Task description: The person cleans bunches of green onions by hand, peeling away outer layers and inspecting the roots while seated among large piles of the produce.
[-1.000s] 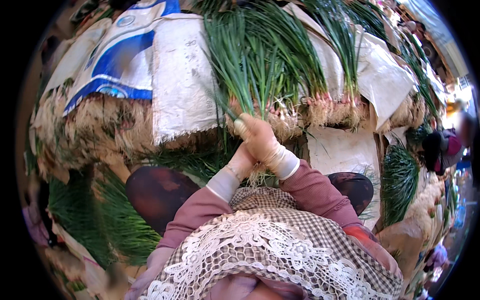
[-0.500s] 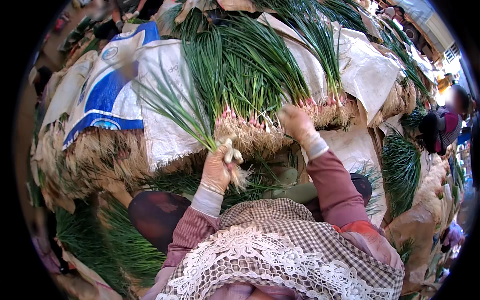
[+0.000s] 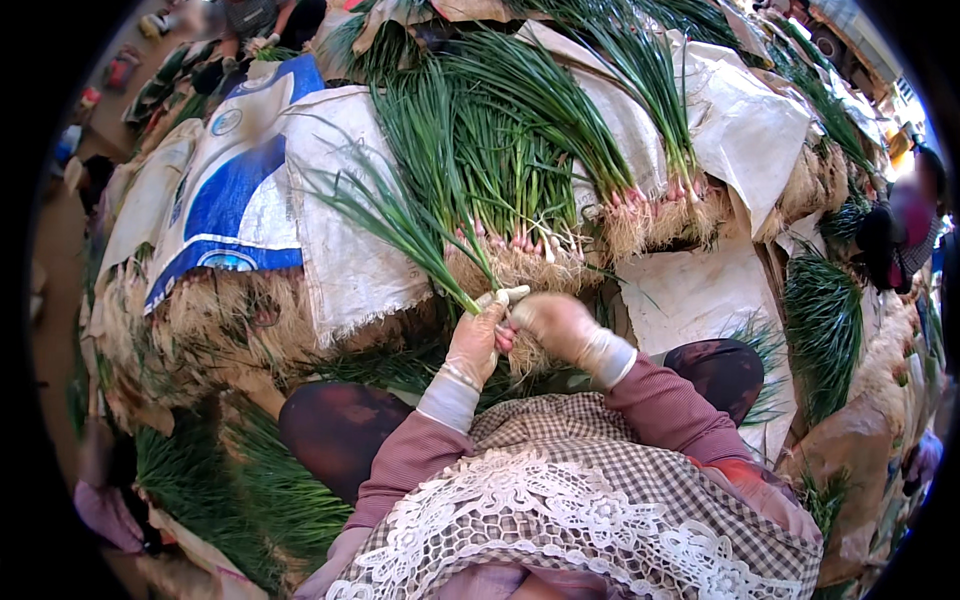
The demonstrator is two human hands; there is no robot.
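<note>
My left hand (image 3: 477, 340), in a thin pale glove, grips a small bunch of green onions (image 3: 400, 225) near the white bulbs, with the green leaves fanning up and to the left. My right hand (image 3: 556, 322), also gloved, is closed on the root end of that bunch, right beside the left hand. Both hands sit just in front of a big pile of green onions (image 3: 520, 170) lying with roots toward me. My mauve sleeves and a checked apron with lace trim (image 3: 580, 500) fill the lower picture.
White woven sacks (image 3: 345, 255), one with blue print (image 3: 235, 200), lie under and among the onion heaps. More green bundles lie at the lower left (image 3: 210, 480) and right (image 3: 825, 330). A person (image 3: 905, 225) stands at the far right edge.
My right hand came back from the pile to the bunch held by my left hand. The bunch has risen slightly and the two hands now meet at its root end.
</note>
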